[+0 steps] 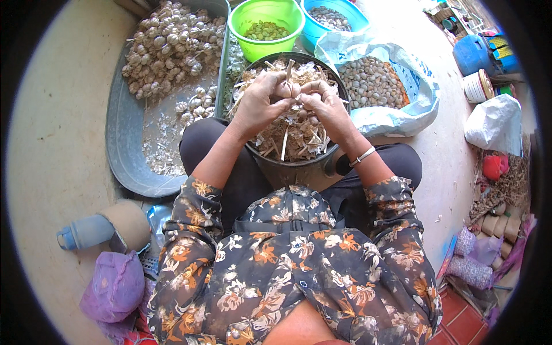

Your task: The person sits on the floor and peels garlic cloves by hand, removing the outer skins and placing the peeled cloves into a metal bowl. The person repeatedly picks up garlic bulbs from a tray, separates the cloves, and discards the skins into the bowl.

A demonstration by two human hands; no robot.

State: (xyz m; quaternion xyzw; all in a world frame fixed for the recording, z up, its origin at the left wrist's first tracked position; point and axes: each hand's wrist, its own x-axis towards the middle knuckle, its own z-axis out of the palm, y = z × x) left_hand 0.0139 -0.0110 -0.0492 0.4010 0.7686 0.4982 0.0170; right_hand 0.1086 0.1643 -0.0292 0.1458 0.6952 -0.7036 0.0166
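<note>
My left hand (261,101) grips a garlic bulb (284,89) whose dry stem points up and away from me. Against the bulb's right side, the fingertips of my right hand (325,108) pinch together; what exactly lies between them is too small to tell. Both hands hover over a round dark tub (294,163) heaped with papery garlic skins and dry stalks (282,140). A few loose cloves (308,116) rest on the skins beneath my right hand.
A grey metal trough (123,151) at left holds piled garlic bulbs (172,43). Beyond the tub stand a green bucket (267,49) and a blue bucket (311,39) with cloves. A white woven sack (388,120) at right contains many cloves (371,82). A purple bundle (113,286) lies lower left.
</note>
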